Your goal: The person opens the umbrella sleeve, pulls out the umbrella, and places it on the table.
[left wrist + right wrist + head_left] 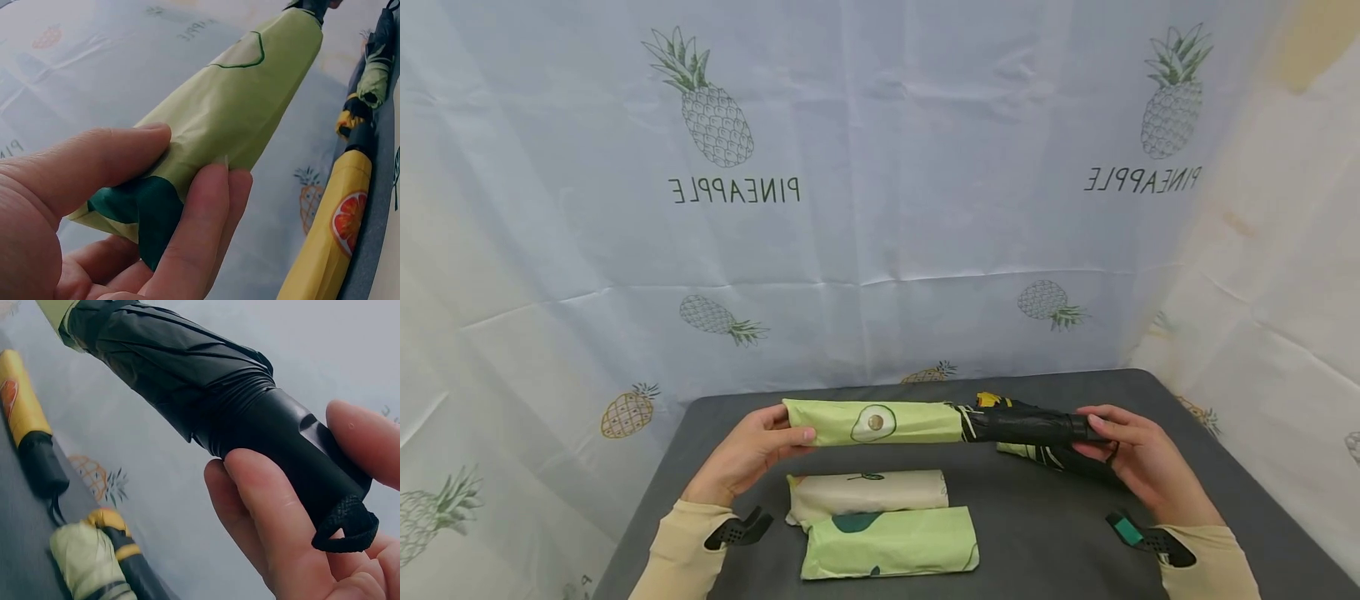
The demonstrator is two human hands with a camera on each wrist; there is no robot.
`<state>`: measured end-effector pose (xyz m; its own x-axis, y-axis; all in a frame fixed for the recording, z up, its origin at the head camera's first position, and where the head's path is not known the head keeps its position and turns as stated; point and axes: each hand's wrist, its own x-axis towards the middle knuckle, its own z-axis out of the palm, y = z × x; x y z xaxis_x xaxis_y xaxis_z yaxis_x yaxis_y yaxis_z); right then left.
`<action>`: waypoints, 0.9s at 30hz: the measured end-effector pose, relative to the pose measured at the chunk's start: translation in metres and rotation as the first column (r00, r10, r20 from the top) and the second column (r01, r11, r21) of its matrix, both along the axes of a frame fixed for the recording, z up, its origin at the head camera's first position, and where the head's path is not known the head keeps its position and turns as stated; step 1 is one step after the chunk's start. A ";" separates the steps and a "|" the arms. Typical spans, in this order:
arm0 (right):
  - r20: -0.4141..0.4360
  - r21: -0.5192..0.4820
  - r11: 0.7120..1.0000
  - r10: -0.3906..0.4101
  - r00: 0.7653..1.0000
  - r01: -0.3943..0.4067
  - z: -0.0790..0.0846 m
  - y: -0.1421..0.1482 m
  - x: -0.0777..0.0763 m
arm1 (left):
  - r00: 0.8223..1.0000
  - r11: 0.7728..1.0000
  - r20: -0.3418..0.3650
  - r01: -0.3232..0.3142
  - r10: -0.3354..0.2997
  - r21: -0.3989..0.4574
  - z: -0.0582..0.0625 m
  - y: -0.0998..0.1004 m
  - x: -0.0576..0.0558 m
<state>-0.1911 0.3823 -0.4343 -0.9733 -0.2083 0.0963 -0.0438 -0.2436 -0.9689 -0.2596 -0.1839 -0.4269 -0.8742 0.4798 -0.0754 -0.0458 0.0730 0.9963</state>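
Observation:
A folded black umbrella [1030,425] is partly inside a light green avocado-print sleeve [917,422], held level above the table. My left hand [763,450] pinches the sleeve's closed-looking left end between thumb and fingers. In the left wrist view the sleeve [231,106] sags in a dark green fold near the fingertips. My right hand [1138,454] grips the umbrella's black handle at the other end. The right wrist view shows the handle [287,444] between thumb and fingers, with a short wrist strap [350,528] hanging from it.
Flat on the grey table [1037,533] lie a cream sleeve [872,492] and a green sleeve [895,546]. Behind the right hand are folded umbrellas, one black and green [87,556], one black and yellow [134,562]. A yellow grapefruit-print umbrella [331,219] lies at the back.

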 end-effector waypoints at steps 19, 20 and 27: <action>0.156 0.132 0.983 -0.146 0.977 0.126 -0.032 0.067 0.034 | 1.000 0.994 -0.002 0.000 0.000 -0.111 -0.027 -0.015 -0.018; 0.168 0.151 0.979 -0.158 0.973 0.133 -0.033 0.069 0.036 | 1.000 0.992 -0.001 0.002 -0.002 -0.125 -0.029 -0.015 -0.018; 0.294 0.287 0.945 -0.243 0.924 0.157 -0.039 0.083 0.043 | 1.000 0.965 -0.003 0.011 -0.012 -0.263 -0.038 -0.017 -0.016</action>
